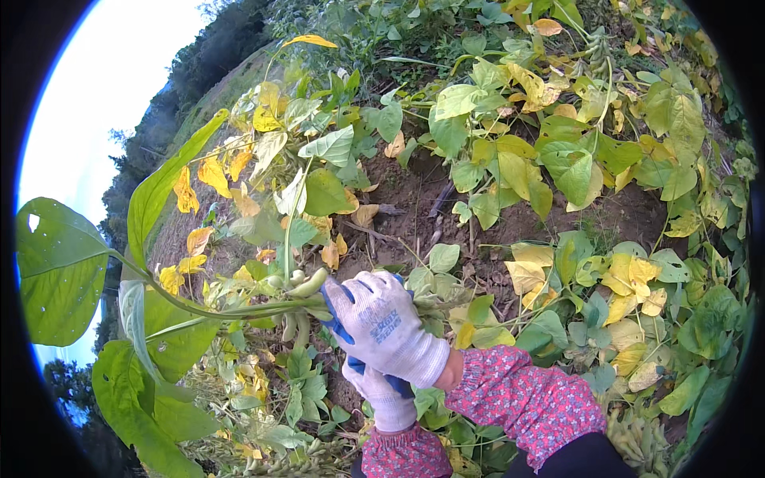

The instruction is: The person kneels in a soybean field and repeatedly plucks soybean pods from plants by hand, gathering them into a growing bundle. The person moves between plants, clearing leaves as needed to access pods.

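My right hand (pixel 382 328), in a white knit glove with blue coating, grips a bundle of green soybean stems (pixel 257 311). Plump green pods (pixel 311 283) sit beside its thumb, and more hang under the stems. The stems run leftward to large green leaves (pixel 60 275), some with small holes. Just below and partly behind the right hand is my left hand (pixel 378 391), gloved alike; its fingers are largely hidden, so its hold cannot be told. Both forearms wear pink floral sleeves.
Soybean plants with green and yellowing leaves (pixel 526 173) surround the hands. Brown soil (pixel 412 203) with dry stalks shows between them. Piles of pods lie at the lower right (pixel 636 442) and bottom (pixel 299 463). Trees (pixel 149 137) and sky are at the left.
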{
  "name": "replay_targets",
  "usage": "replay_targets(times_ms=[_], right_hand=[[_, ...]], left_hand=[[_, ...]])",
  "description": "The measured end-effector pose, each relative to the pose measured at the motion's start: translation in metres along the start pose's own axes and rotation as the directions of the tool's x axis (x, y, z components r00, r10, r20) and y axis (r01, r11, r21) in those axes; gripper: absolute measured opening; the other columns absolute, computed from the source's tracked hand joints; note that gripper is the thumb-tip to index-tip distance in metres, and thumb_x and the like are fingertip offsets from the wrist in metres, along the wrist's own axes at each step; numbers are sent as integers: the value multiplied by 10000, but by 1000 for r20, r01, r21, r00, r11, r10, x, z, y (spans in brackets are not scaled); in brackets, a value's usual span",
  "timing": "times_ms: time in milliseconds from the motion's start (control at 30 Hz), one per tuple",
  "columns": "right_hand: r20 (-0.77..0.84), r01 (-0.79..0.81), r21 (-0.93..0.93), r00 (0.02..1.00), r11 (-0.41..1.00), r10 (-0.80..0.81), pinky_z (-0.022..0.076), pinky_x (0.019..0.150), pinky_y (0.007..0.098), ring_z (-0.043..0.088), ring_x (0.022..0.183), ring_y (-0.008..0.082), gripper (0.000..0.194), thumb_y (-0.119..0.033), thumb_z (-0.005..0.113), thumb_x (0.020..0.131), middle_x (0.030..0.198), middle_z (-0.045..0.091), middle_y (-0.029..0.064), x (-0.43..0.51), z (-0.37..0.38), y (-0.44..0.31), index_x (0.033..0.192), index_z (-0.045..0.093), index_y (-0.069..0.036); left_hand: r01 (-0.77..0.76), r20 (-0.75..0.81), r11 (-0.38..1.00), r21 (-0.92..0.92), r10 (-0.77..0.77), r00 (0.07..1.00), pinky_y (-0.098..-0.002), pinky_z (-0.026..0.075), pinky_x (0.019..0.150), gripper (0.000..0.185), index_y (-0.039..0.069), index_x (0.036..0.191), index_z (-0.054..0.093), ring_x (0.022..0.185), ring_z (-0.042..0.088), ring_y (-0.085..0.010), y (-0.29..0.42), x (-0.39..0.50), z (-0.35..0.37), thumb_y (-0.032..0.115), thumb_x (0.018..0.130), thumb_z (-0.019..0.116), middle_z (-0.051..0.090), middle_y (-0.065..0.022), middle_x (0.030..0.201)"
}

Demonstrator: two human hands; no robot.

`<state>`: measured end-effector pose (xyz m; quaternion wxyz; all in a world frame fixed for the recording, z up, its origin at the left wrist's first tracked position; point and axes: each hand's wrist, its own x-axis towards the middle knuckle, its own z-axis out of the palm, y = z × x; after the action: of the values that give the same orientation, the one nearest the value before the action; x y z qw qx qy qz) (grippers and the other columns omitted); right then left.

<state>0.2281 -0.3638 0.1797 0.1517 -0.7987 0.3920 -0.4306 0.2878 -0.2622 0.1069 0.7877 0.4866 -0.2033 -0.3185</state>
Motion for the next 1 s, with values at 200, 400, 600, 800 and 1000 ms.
replay_targets(times_ms=[200,400,600,800,1000], right_hand=[[-304,-231,59,923,971,238,465,730,437,602,800,311,439,-138,713,691,875,618,121,17,-20,27,1086,570,-9],[-148,-117,11,982,993,117,450,832,426,580,959,296,485,-250,697,763,996,604,127,-12,0,10,1157,533,-20],[188,-106,672,982,733,-30,414,1007,403,515,1200,319,619,-359,700,823,1270,518,195,-9,-30,32,1264,496,24],[-305,239,194,936,952,-172,447,980,422,519,1170,334,478,-92,671,756,1224,572,121,32,-53,40,1225,575,-87],[171,371,242,893,896,-416,516,868,394,568,1110,310,476,-174,684,780,1146,588,141,67,-72,29,1220,546,-58]], left_hand=[[-58,314,481,875,-472,824,-339,499,794,368,-32,1146,617,873,617,-243,35,-66,-33,69,796,669,661,-158,977],[-617,561,331,714,256,787,-402,366,1040,794,-33,1384,392,1249,445,-320,105,35,21,405,802,708,448,-203,1369],[-292,478,888,356,95,873,-411,491,952,523,-70,1296,461,1064,622,-303,110,64,83,126,863,679,593,-216,1199],[-444,599,773,453,105,794,-386,461,975,594,-58,1333,444,1114,586,-269,111,69,66,188,858,700,560,-191,1251],[-504,661,724,472,88,745,-371,431,996,604,-52,1333,455,1145,550,-224,109,81,61,200,849,715,546,-155,1269]])
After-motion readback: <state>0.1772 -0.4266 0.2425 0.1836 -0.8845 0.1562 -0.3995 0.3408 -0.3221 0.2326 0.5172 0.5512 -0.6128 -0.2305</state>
